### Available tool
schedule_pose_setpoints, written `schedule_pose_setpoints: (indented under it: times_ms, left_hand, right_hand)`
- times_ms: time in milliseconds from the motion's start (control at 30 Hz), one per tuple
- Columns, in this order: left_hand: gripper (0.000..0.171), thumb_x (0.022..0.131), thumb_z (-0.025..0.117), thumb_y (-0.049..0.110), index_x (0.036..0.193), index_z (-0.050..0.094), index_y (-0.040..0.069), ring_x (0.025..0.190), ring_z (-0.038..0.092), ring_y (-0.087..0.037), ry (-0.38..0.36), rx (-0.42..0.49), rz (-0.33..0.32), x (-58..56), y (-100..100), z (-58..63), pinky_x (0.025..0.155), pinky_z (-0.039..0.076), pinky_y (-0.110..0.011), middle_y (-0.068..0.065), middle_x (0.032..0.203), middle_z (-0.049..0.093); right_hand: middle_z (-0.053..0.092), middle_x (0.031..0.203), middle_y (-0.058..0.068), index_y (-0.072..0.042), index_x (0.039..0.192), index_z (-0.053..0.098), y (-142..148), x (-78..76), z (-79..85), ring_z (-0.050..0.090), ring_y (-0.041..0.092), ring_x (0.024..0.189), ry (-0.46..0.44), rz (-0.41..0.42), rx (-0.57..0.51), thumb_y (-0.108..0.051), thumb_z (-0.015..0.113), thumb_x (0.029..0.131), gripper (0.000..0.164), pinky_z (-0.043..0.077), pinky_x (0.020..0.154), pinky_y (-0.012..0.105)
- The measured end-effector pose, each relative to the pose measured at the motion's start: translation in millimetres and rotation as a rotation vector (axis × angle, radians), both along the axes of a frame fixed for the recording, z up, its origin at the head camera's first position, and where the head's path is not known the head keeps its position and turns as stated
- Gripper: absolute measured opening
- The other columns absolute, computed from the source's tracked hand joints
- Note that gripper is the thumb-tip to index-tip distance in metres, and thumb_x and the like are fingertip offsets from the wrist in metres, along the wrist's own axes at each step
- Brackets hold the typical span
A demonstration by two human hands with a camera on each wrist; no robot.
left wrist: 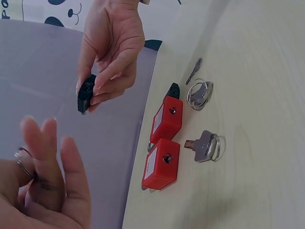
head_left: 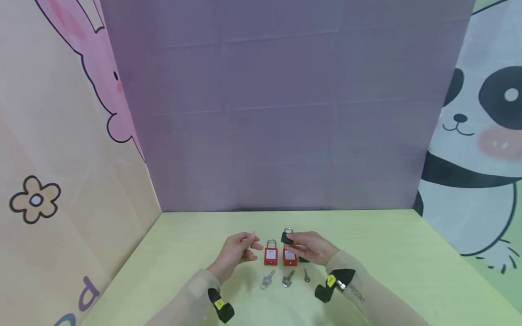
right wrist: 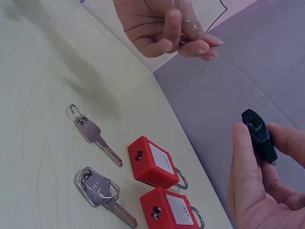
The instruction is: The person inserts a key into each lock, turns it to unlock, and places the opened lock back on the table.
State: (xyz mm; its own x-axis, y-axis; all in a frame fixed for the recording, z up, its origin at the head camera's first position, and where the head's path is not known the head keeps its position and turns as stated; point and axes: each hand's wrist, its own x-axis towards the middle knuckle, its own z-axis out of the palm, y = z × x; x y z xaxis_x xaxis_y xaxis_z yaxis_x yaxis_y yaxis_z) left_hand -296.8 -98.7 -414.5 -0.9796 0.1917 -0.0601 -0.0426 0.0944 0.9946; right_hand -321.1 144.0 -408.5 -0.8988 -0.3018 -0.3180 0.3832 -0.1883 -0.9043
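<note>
My right hand pinches a small black padlock between thumb and fingers, raised above the table. Its keyhole end faces the right wrist camera, where the padlock shows plainly. To the left, my left hand pinches a small thin key, mostly hidden by the fingers. The two hands are apart. Below them stand two red padlocks with white labels, the left red padlock and the right red padlock. A second black padlock lies beside them, partly covered in the head view by my right hand.
On the pale table, in front of the padlocks, lie a ringed key, another ringed key and a small key. A purple-grey cloth wall closes off the back. Printed panels stand at both sides.
</note>
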Motion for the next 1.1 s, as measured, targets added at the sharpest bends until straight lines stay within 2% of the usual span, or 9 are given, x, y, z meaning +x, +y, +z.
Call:
schedule_pose_setpoints:
  times_ms: [100,233,333,433,567,700,867,967,1100]
  left_hand:
    - [0.035,0.102,0.048,0.03,0.107,0.058,-0.003,0.05,0.046,-0.004,0.002,0.018,0.002,1.1,-1.1,0.6,0.064,0.055,-0.022,0.0,0.077,0.066]
    - [0.036,0.102,0.048,0.031,0.101,0.06,-0.003,0.051,0.042,-0.005,-0.006,0.04,0.014,2.2,-2.0,1.1,0.061,0.052,-0.02,0.003,0.065,0.054]
    - [0.037,0.104,0.044,0.029,0.106,0.062,-0.004,0.06,0.044,-0.007,-0.01,0.047,0.034,2.8,-2.0,1.9,0.064,0.051,-0.02,0.004,0.067,0.047]
    - [0.036,0.106,0.038,0.02,0.117,0.059,-0.006,0.07,0.045,-0.009,0.002,0.048,0.027,3.4,-1.5,2.9,0.073,0.053,-0.023,0.002,0.075,0.044]
    - [0.032,0.105,0.038,0.011,0.126,0.053,-0.009,0.08,0.052,-0.011,0.026,0.047,-0.009,4.6,-1.1,4.4,0.084,0.054,-0.028,-0.004,0.089,0.056]
    - [0.029,0.101,0.048,0.013,0.121,0.055,-0.007,0.088,0.065,-0.013,0.024,0.056,0.005,5.1,-1.2,4.9,0.086,0.055,-0.029,-0.011,0.104,0.069]
    - [0.028,0.097,0.058,0.022,0.109,0.061,-0.003,0.085,0.067,-0.013,0.008,0.064,0.015,3.9,-0.8,4.3,0.084,0.057,-0.032,-0.009,0.102,0.07]
    - [0.027,0.097,0.059,0.024,0.104,0.06,-0.002,0.086,0.063,-0.014,0.015,0.077,-0.001,4.1,0.5,4.5,0.084,0.057,-0.035,-0.01,0.102,0.066]
    - [0.019,0.098,0.057,0.022,0.095,0.057,0.004,0.082,0.058,-0.014,0.007,0.098,-0.03,4.2,4.5,2.7,0.083,0.057,-0.035,-0.007,0.092,0.06]
  right_hand:
    - [0.064,0.109,0.014,0.009,0.133,0.047,-0.4,0.6,1.4,0.066,0.018,0.098,0.008,0.012,-0.004,-0.01,0.06,0.095,0.045,0.051,0.094,0.028]
    - [0.064,0.108,0.013,0.008,0.134,0.047,-0.6,1.3,2.9,0.066,0.019,0.099,0.008,0.018,-0.003,-0.011,0.061,0.095,0.046,0.052,0.093,0.027]
    - [0.064,0.107,0.013,0.008,0.133,0.048,-0.9,1.6,3.5,0.066,0.019,0.099,0.003,0.018,0.0,-0.011,0.06,0.095,0.045,0.052,0.092,0.026]
    - [0.063,0.108,0.013,0.008,0.134,0.047,-0.7,2.4,3.9,0.066,0.018,0.098,0.003,0.026,-0.002,-0.011,0.06,0.095,0.045,0.052,0.092,0.026]
    - [0.062,0.11,0.015,0.009,0.134,0.046,0.4,4.4,5.7,0.065,0.018,0.099,0.011,0.04,-0.003,-0.011,0.06,0.095,0.047,0.051,0.094,0.026]
    - [0.062,0.111,0.015,0.01,0.135,0.045,1.1,5.8,8.5,0.065,0.018,0.1,0.021,0.05,0.001,-0.012,0.061,0.095,0.048,0.05,0.096,0.027]
    - [0.062,0.11,0.014,0.009,0.134,0.046,0.0,4.1,8.9,0.065,0.018,0.098,0.012,0.038,0.008,-0.012,0.061,0.095,0.047,0.05,0.096,0.028]
    - [0.062,0.111,0.015,0.008,0.134,0.047,-0.7,2.5,8.1,0.065,0.018,0.099,0.009,0.03,0.01,-0.012,0.06,0.095,0.045,0.05,0.096,0.028]
    - [0.062,0.112,0.016,0.008,0.134,0.048,-1.3,1.7,8.0,0.065,0.019,0.1,0.011,0.022,0.012,-0.011,0.059,0.095,0.045,0.05,0.095,0.028]
